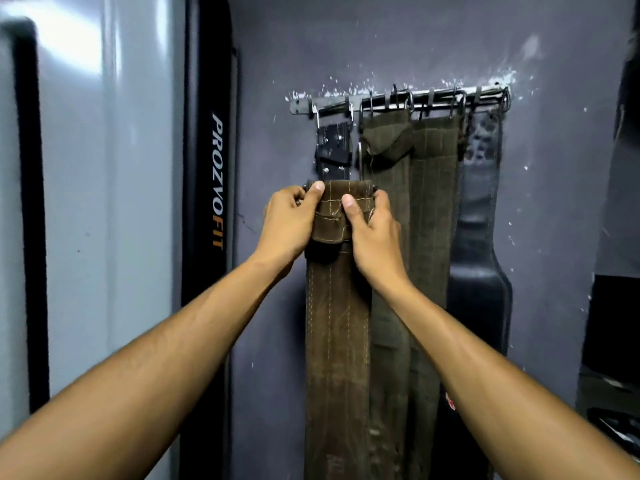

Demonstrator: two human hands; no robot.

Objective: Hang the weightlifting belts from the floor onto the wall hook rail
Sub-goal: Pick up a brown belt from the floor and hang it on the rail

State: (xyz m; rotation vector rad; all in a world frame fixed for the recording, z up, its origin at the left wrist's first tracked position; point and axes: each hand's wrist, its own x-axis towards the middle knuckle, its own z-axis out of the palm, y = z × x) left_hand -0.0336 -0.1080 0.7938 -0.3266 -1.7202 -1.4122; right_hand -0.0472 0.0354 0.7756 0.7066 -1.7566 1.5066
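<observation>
I hold a brown suede belt [334, 334] by its top end, below the metal hook rail [398, 100] on the grey wall. My left hand [287, 223] grips the buckle end from the left, thumb on the front. My right hand [372, 230] grips it from the right, thumb across the stitching. The belt hangs straight down past the bottom of the view. On the rail hang a black belt [333, 147] at the left, two olive belts [422, 188] in the middle and a black leather belt [479, 258] at the right.
A black padded post marked PROZVOFIT [207, 188] stands left of the wall. Further left is a pale glossy panel [104, 168] with a black frame. Dark equipment [616, 306] sits at the right edge. Several hooks hang along the rail.
</observation>
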